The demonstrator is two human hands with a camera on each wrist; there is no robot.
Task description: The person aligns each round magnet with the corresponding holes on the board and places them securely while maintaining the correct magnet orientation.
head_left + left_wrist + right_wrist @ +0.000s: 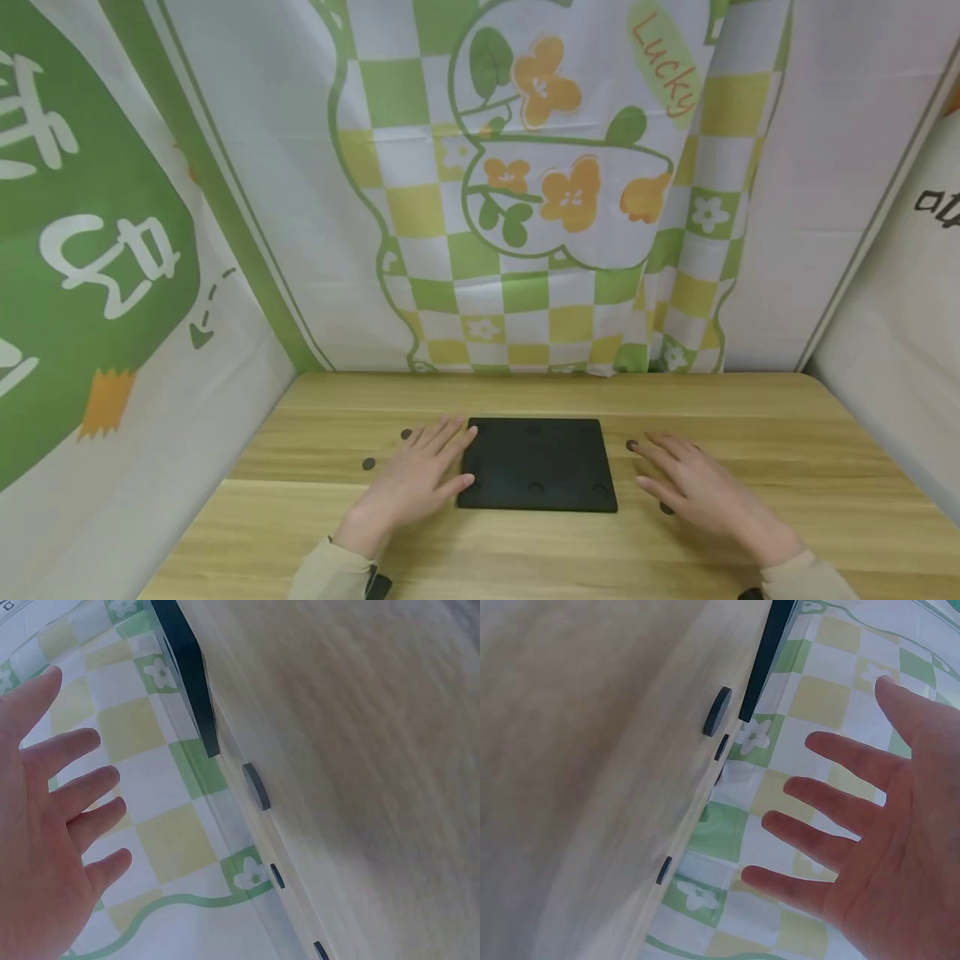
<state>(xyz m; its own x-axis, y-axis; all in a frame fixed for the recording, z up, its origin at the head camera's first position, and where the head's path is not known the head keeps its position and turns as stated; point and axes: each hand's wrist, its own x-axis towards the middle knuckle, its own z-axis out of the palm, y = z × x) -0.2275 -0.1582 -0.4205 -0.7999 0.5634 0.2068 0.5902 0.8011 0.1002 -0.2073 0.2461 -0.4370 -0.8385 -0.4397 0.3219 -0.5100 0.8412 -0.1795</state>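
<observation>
A black rectangular board [536,458] with shallow round recesses lies flat on the wooden table. My left hand [416,475] hovers at its left edge, fingers spread and holding nothing; in the head view its fingertips overlap the board's edge. To the right of the board, my right hand [697,487] is held above the table, fingers extended, nothing in it. Small dark discs lie on both sides: one disc [368,463] and another disc [407,433] by the left hand, a disc [632,445] and a partly covered disc [666,508] by the right.
The wooden table [525,550] ends at a hanging checkered curtain [525,292] behind the board. Printed cloth walls stand on the left [247,333] and right [885,333]. In the right wrist view, another disc [664,870] lies farther along the table.
</observation>
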